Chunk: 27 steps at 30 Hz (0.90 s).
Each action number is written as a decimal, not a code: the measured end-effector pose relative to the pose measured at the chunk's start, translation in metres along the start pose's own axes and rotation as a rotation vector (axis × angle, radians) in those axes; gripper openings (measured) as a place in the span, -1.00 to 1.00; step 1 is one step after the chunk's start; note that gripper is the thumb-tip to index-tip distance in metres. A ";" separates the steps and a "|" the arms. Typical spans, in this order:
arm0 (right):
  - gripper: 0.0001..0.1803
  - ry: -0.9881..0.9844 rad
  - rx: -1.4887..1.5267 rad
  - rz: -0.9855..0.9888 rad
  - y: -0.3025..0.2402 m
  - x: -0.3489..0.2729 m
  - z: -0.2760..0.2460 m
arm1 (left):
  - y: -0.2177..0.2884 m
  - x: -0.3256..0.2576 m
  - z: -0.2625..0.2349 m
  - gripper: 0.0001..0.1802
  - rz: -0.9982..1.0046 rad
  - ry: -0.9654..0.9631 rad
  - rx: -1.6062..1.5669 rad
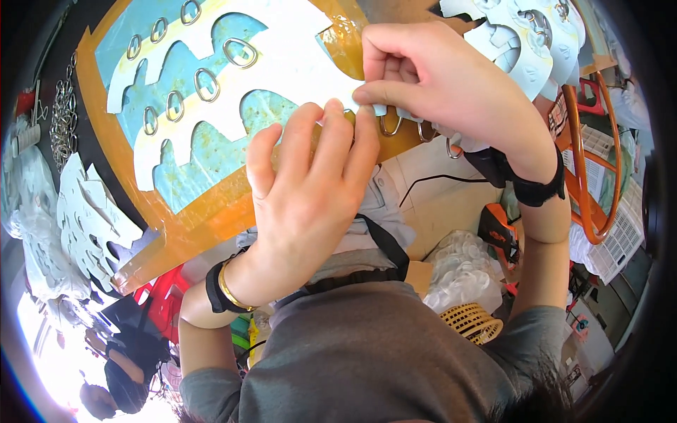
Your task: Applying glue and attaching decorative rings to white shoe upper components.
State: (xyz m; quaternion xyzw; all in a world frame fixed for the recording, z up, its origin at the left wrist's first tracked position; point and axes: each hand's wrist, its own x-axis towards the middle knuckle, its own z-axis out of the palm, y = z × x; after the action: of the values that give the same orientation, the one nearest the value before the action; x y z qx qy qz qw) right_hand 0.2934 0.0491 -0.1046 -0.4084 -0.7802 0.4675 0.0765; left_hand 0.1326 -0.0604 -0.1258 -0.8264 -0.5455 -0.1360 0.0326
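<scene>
Left hand [310, 190] and right hand [430, 84] pinch white cut-out sheet's [282, 56] edge over orange-taped board [211, 211] (metal rings [240, 53] attached). Judgement: keep edge flat, fingertips close, steady pull.

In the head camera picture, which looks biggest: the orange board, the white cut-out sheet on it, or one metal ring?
1. Orange board.
2. White cut-out sheet.
3. Metal ring, by far the smallest.
</scene>
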 end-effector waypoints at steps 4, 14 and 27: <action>-0.77 0.080 -0.214 -0.192 -0.001 0.002 0.007 | 0.003 -0.004 0.000 -0.52 -0.025 -0.008 0.003; -0.78 -0.047 -0.135 0.081 -0.015 0.006 0.004 | 0.000 -0.009 0.012 -0.61 -0.047 0.080 0.010; -0.79 0.194 0.274 0.009 -0.003 -0.006 0.007 | -0.003 -0.007 0.003 -0.52 -0.060 0.030 -0.123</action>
State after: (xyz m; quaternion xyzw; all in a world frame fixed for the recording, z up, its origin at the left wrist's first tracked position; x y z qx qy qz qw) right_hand 0.2923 0.0392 -0.1048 -0.4409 -0.6963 0.5283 0.2041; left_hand 0.1275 -0.0650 -0.1306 -0.8078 -0.5603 -0.1825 -0.0142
